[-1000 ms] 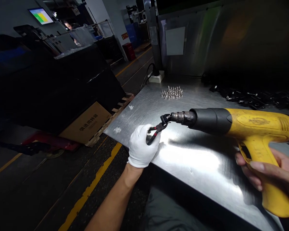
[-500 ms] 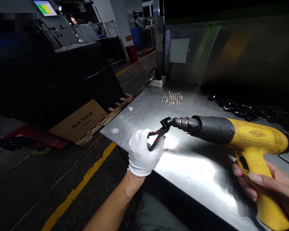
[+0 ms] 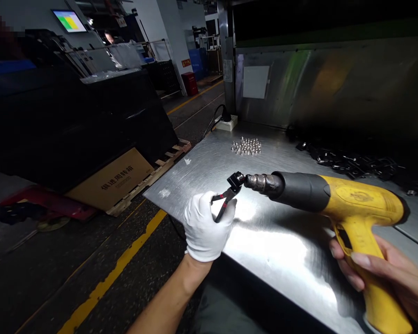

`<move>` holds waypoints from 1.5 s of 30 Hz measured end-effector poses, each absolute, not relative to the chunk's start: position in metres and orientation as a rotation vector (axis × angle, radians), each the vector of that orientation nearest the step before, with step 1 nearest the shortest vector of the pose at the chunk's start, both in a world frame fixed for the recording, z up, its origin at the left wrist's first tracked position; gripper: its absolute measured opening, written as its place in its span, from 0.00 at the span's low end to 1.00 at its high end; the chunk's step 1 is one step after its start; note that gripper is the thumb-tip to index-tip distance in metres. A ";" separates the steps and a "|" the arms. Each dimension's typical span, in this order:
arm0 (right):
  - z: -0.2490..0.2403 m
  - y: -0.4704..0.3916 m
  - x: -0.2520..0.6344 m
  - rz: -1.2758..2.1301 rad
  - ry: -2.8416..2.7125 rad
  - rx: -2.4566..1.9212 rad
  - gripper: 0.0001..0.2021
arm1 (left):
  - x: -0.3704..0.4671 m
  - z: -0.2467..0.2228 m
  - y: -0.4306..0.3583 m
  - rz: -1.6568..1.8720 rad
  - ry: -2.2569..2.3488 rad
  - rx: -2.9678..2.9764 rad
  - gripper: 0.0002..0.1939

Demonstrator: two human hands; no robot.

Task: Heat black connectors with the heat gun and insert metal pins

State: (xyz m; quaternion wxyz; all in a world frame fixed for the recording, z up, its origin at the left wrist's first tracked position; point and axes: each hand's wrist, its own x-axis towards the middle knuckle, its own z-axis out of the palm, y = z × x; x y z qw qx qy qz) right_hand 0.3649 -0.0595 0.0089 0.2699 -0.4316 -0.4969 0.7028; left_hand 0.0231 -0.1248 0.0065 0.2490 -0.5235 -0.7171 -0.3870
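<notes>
Left hand [image 3: 207, 227], white glove, grasping 1 pair of pliers [image 3: 232, 192], fingers closed round the red-marked black handles. 1 black part [image 3: 234, 180] sits at the pliers' jaws, beyond the fingertips on the far side, clear of the glove and above the table [image 3: 202, 174]. Part's silver end faces the nozzle [image 3: 263, 183], tip just beside it. Right hand [image 3: 395, 271], bare, clenched on the handle of 1 yellow gun [image 3: 365, 197], barrel pointing left at the part. Counts: 2 hands, 1 pliers, 1 part at the pliers, 1 gun. Silver pieces [image 3: 247, 146] stand in 1 cluster on the table past the part, a few dozen; more black parts [image 3: 355, 163] in 1 heap at far right, behind the gun. Cluster is tight and heap is dark, so no exact count for either. 1 white socket [image 3: 226, 124] at the table's far edge, 1 black plug [image 3: 225, 114] in it. 1 pale sheet [image 3: 256, 82] on the metal panel. Off the table at left: 1 flat carton [image 3: 111, 178], 1 lit screen [image 3: 69, 21] up high.
</notes>
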 end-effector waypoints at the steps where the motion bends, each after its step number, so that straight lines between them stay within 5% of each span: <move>1: 0.008 -0.060 0.365 1.890 -1.334 -1.155 0.15 | 0.024 0.007 -0.125 -1.050 -1.956 -1.420 0.19; 45: 0.018 -0.065 0.354 1.948 -1.351 -1.066 0.17 | 0.047 0.011 -0.125 -1.003 -2.075 -1.296 0.21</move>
